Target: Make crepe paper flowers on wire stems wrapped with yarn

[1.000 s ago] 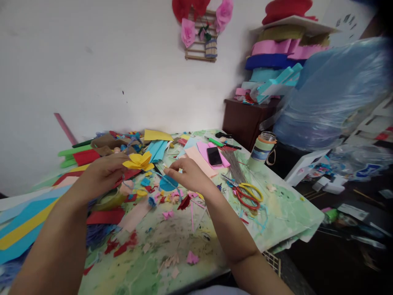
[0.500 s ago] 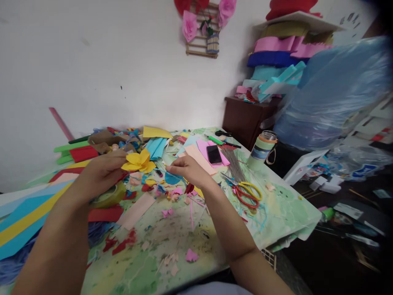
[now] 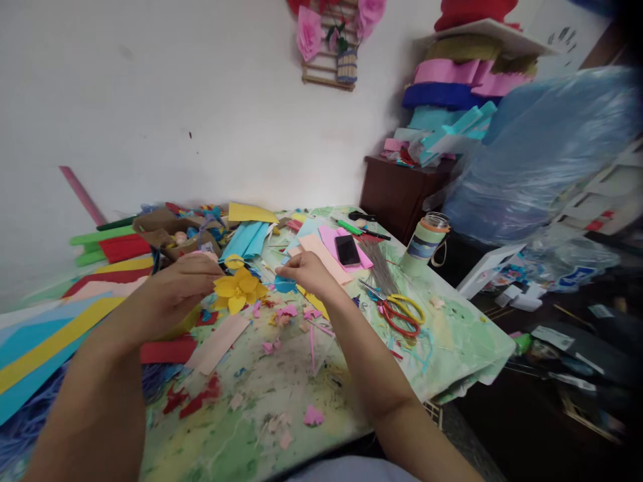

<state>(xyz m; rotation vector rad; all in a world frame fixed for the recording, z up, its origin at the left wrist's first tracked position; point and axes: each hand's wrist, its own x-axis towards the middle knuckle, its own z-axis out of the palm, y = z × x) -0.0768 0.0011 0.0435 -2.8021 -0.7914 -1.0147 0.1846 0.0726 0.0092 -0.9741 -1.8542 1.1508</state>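
A yellow paper flower (image 3: 239, 290) with several pointed petals faces toward me beside the fingertips of my left hand (image 3: 193, 284), which is closed on it; its stem is hidden by the fingers. To the right, my right hand (image 3: 307, 273) has thumb and forefinger pinched together over the table. Whatever sits in that pinch is too small to name. Just under those fingertips shows a blue paper piece (image 3: 285, 285); whether it is touched I cannot tell. A roll of tape (image 3: 181, 324) lies partly hidden below my left wrist.
Red-and-yellow-handled scissors (image 3: 402, 314), thin wires (image 3: 378, 266), a phone (image 3: 347, 250) and a bottle (image 3: 426, 242) stand or lie at right. Paper strips (image 3: 55, 341) cover the left side. Behind is a cardboard box (image 3: 165, 231). Paper scraps (image 3: 314, 416) are scattered in front.
The yellow flower has turned to face me and shifted right and slightly down. My right hand stays pinched in nearly the same place. The view has shifted slightly.
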